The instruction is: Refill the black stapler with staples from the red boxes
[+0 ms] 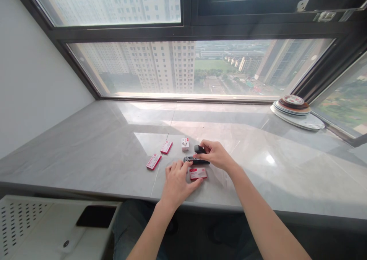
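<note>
A black stapler [197, 161] lies on the grey counter with its top arm swung up from the base. My right hand [215, 153] is closed on it, fingers around the raised top arm. My left hand [177, 181] is at the base's left end, its index fingertip touching there. Its thumb is spread away, beside a red-and-white staple box [198, 173] just below the stapler. Behind the stapler stands a small white box [185, 144] with red print. To the left lie two more red-and-white boxes, a nearer box [154, 161] and a farther box [166, 147].
Stacked plates and lids [295, 111] sit at the counter's back right corner. A dark-framed window [172, 98] runs along the back. Below the counter at left, a white perforated plastic piece [43, 229] holds a dark flat object [96, 216]. The grey counter [86, 153] ends at the front edge.
</note>
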`<state>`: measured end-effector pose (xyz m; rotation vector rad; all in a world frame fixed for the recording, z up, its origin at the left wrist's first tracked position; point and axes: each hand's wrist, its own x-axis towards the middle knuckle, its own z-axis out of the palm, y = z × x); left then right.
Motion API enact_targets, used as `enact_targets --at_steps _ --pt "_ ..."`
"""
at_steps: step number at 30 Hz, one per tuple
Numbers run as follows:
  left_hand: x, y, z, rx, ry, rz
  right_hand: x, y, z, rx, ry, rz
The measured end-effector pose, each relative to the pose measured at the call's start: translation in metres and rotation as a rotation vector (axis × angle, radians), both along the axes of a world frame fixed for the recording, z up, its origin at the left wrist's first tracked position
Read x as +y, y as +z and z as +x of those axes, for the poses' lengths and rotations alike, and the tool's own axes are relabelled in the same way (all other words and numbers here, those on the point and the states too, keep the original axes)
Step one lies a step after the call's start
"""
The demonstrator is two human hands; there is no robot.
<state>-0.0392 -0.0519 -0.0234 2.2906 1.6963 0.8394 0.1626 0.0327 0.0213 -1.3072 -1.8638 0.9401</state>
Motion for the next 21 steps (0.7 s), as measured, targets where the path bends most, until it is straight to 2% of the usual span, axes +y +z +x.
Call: enact_targets --at_steps 6,14,18,21 --pt "0.001 0.000 0.000 0.030 0.013 -0.014 0.001 -0.001 -0.020 -0.215 0.025 0.083" --pt "0.001 -0.003 -0.004 0.023 -0.013 -0.002 -0.008 0.000 -0.019 -0.334 0.084 0.143" --pt "-0.001 -0.003 -0.006 -0.003 -0.098 -0.015 -0.018 -0.008 -0.005 -0.322 -0.078 0.080" --pt "-0.005 -0.001 -0.007 -0.005 -0.044 -0.001 -0.032 -0.021 0.011 -0.293 -0.301 0.075"
